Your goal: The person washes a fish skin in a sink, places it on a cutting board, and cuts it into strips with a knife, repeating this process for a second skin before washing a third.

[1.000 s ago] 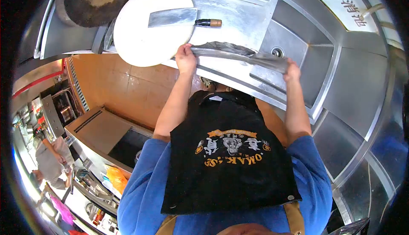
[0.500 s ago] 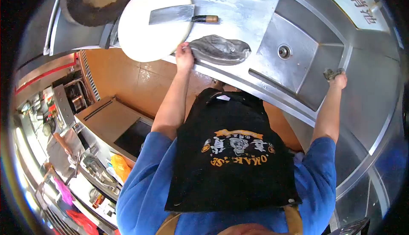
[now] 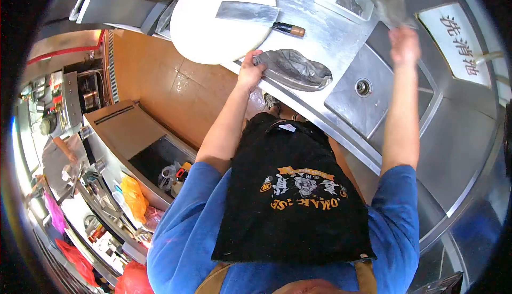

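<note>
A dark grey, shiny, folded piece [image 3: 296,70], soft and wet-looking, lies along the front edge of the metal counter. My left hand [image 3: 250,71] has its fingers closed on the left end of it. Up at the right, beyond the sink, my right hand [image 3: 405,46] is raised and closed on a greyish rag-like bundle [image 3: 389,3], smeared by motion. To the left, a cleaver [image 3: 248,12] with a dark and wooden handle rests on a round white cutting board [image 3: 205,43], its handle reaching past the board's rim.
A metal sink [image 3: 352,105] with a drain is set into the counter at the right. Behind it stands a clear plastic tub [image 3: 333,1] with a dark piece inside. A white sign [image 3: 445,38] hangs at the back right. Another person [image 3: 64,155] is at the far left.
My right hand has risen from the sink's right side toward the back, and its bundle now spreads out. My left hand stays at the dark piece's end. The view has shifted.
</note>
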### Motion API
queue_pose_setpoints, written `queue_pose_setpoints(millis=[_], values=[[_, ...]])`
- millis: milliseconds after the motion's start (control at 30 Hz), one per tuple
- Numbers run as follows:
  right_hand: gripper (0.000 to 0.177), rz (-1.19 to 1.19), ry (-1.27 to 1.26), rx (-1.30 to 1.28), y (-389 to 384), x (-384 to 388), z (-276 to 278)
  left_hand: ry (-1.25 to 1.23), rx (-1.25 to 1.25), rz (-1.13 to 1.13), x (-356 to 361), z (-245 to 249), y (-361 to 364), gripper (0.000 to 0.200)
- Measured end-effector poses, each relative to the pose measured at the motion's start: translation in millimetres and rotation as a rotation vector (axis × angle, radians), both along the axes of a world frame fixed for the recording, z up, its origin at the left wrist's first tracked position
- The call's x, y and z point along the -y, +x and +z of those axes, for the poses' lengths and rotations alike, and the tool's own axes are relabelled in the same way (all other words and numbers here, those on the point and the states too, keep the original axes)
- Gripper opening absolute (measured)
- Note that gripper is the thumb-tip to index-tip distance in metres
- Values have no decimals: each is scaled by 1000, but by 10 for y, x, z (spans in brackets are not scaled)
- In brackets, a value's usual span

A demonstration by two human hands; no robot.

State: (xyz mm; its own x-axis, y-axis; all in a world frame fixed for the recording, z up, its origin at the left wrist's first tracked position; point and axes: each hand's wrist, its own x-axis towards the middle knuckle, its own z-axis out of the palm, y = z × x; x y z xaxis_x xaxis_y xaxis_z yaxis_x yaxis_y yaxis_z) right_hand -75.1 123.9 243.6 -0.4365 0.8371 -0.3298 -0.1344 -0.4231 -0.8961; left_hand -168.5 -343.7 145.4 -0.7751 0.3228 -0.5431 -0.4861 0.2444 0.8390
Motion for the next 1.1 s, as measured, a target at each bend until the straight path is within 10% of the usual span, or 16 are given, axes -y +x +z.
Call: queue_pose_setpoints(millis=[100,200,467,800,1100], values=[[20,560,654,499,-3,656,-1363,-81,-120,-74,-6,178,35,50],[20,911,489,449,-130,2298,-945,71,-163,-108,1,222,44,48],[26,1115,469,720,-516,2897,-876,-43,-181,-308,60,164,-61,39],[14,879,365,370,-96,2899,-468,177,-259,-423,124,128,-216,21],[25,1179,933,533,-270,3005,-353,-6,-344,-484,-11,-29,-139,24]])
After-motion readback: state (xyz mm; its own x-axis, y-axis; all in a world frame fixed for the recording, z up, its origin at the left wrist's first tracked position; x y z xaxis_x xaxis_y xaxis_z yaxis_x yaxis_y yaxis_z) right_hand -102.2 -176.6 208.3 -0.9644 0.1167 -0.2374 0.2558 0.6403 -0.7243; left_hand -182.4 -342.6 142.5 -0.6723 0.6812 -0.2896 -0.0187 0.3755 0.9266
